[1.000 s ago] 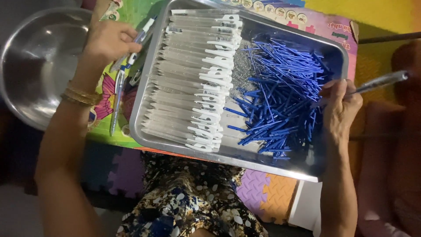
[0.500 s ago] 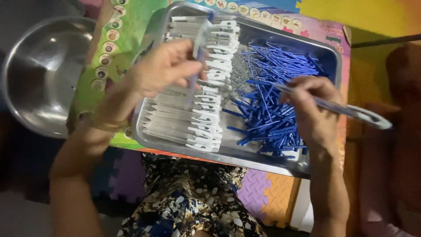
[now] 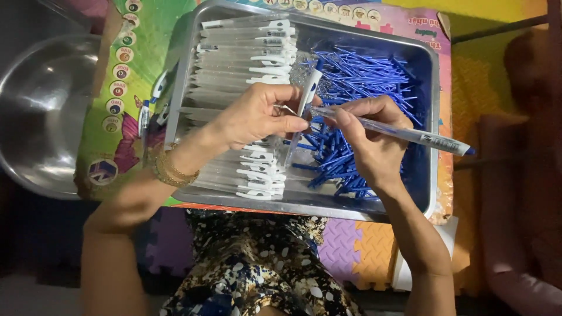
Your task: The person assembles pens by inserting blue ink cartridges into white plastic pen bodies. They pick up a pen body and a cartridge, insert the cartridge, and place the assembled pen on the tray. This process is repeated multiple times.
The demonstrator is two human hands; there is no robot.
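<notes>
2 hands meet over our shiny metal tray (image 3: 430, 117), past the round steel bowl (image 3: 41, 111). Our left hand (image 3: 252, 117) pinches a clear pen barrel (image 3: 301, 117) upright beside blue refills (image 3: 363, 82); our right hand (image 3: 372, 140) grips an assembled pen (image 3: 415, 136), level.

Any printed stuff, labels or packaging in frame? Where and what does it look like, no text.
Printed board: lies under the metal tray, sticking out on its left; green with a column of round coloured badges, a pink butterfly and a pink, yellow-edged top strip.
Pen barrel label: small dark print band on the clear pen barrel held in the right hand.
No screens or packages.
</notes>
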